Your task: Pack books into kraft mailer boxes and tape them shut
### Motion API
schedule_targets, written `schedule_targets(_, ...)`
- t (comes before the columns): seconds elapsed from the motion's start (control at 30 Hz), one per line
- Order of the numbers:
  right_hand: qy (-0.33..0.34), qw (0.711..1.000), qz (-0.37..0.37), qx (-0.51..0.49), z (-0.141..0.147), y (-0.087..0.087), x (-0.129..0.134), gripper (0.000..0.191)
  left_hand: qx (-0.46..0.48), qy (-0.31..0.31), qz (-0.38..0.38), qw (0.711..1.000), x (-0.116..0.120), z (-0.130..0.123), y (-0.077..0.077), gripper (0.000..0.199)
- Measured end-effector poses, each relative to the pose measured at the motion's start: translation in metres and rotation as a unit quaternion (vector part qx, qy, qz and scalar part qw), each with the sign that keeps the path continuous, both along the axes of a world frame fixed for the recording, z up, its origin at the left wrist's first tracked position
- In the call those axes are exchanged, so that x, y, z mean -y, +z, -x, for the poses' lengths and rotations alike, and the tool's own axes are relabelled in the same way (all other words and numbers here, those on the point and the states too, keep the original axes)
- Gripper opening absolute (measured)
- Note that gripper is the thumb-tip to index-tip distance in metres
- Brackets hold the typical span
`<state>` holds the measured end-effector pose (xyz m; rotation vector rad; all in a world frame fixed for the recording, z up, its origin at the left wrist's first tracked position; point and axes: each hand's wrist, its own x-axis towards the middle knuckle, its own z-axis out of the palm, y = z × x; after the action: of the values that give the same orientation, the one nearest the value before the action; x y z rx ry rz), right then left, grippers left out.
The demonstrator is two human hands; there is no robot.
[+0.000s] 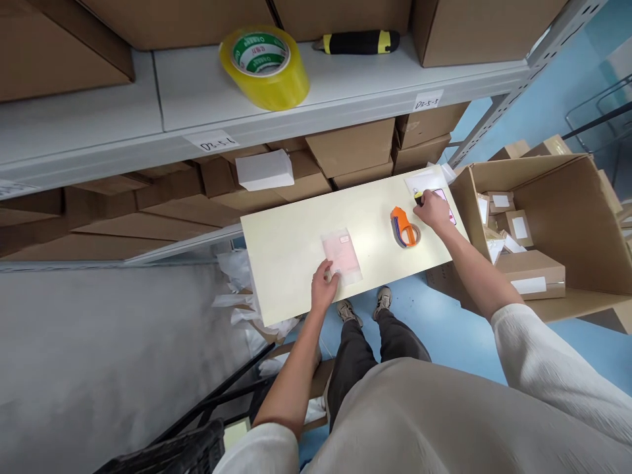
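Note:
My left hand (324, 287) is at the near left edge of a pink packet in a clear plastic sleeve (343, 253), which lies flat on the pale tabletop (286, 263). Its thumb and fingers are apart, touching the packet's edge. At the right end of the board, my right hand (433, 209) is closed around a yellow and black utility knife (419, 197), mostly covered by the fingers. Beneath and beside that hand lies a phone with a lit, pinkish screen (451, 212). An orange tape dispenser (405, 228) sits between the two hands, nearer the right one.
Above the board, a grey shelf (355, 85) carries a yellow tape roll (266, 69), another utility knife (360, 42) and cardboard boxes. A large open carton (587, 224) with several small labelled boxes stands to the right. White plastic bags (237, 273) hang at the left end.

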<state>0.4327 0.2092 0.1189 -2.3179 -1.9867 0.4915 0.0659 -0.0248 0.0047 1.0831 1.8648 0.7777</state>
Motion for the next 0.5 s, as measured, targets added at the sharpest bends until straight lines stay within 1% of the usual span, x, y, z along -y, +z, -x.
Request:
schedule_targets(0.07, -0.018, 0.994, -0.047, -0.098, 0.008, 0.019, 0.0, 0.025, 0.009, -0.005, -0.004, 1.0, 0.0, 0.001, -0.001, 0.047)
schedule_targets(0.1, -0.029, 0.984, -0.06, -0.168, 0.013, 0.027, 0.001, 0.024, 0.013, -0.009, -0.005, 1.0, 0.001, 0.002, -0.001, 0.047)
schedule_targets(0.13, -0.044, 0.966, -0.062, -0.248, 0.021, 0.034, 0.002, 0.022, 0.016, -0.014, -0.006, 1.0, 0.001, 0.002, -0.001, 0.048)
schedule_targets(0.17, -0.061, 0.94, -0.053, -0.332, 0.031, 0.04, 0.005, 0.02, 0.02, -0.019, -0.008, 1.0, 0.001, 0.003, -0.002, 0.048)
schedule_targets(0.2, -0.08, 0.907, -0.033, -0.413, 0.043, 0.044, 0.008, 0.018, 0.023, -0.024, -0.01, 0.999, 0.001, 0.004, -0.002, 0.048)
schedule_targets(0.27, -0.116, 0.828, 0.038, -0.547, 0.071, 0.048, 0.019, 0.016, 0.031, -0.036, -0.019, 0.999, 0.001, 0.007, -0.003, 0.048)
schedule_targets(0.33, -0.139, 0.761, 0.145, -0.617, 0.104, 0.047, 0.035, 0.017, 0.045, -0.046, -0.029, 0.998, 0.001, 0.01, -0.005, 0.046)
schedule_targets(0.37, -0.145, 0.737, 0.2, -0.629, 0.12, 0.045, 0.045, 0.016, 0.053, -0.05, -0.032, 0.997, 0.001, 0.011, -0.006, 0.046)
schedule_targets(0.4, -0.147, 0.72, 0.24, -0.635, 0.135, 0.043, 0.055, 0.013, 0.064, -0.054, -0.034, 0.996, 0.001, 0.013, -0.007, 0.046)
schedule_targets(0.43, -0.148, 0.708, 0.267, -0.637, 0.149, 0.04, 0.064, 0.01, 0.074, -0.059, -0.037, 0.995, 0.002, 0.016, -0.007, 0.045)
schedule_targets(0.5, -0.146, 0.693, 0.281, -0.648, 0.173, 0.034, 0.083, 0.01, 0.087, -0.071, -0.043, 0.993, 0.003, 0.024, -0.008, 0.044)
